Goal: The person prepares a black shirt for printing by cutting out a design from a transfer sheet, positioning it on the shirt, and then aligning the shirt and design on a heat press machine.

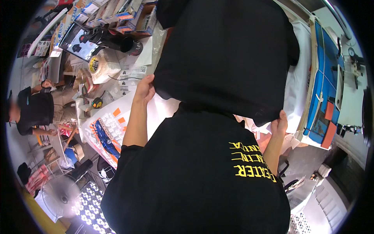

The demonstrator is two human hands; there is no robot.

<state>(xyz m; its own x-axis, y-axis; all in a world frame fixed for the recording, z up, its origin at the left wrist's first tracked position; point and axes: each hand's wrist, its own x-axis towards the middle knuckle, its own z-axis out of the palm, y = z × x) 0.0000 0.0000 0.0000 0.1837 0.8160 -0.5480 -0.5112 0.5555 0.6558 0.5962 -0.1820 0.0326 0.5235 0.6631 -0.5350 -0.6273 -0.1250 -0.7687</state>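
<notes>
A large black garment, seemingly a shirt, is stretched between my two hands. My left hand is closed on its lower left corner, and my right hand grips the lower right corner. Below the garment lies a white printed sheet with orange and blue graphics, partly hidden by the cloth and my body. A white cloth lies just right of the garment. My own black shirt with yellow lettering fills the lower middle.
Stacked boxes, a screen and a black cylinder stand at upper left. Another person works at left. A fan is at lower left. A blue panel with red blocks borders the work area at right.
</notes>
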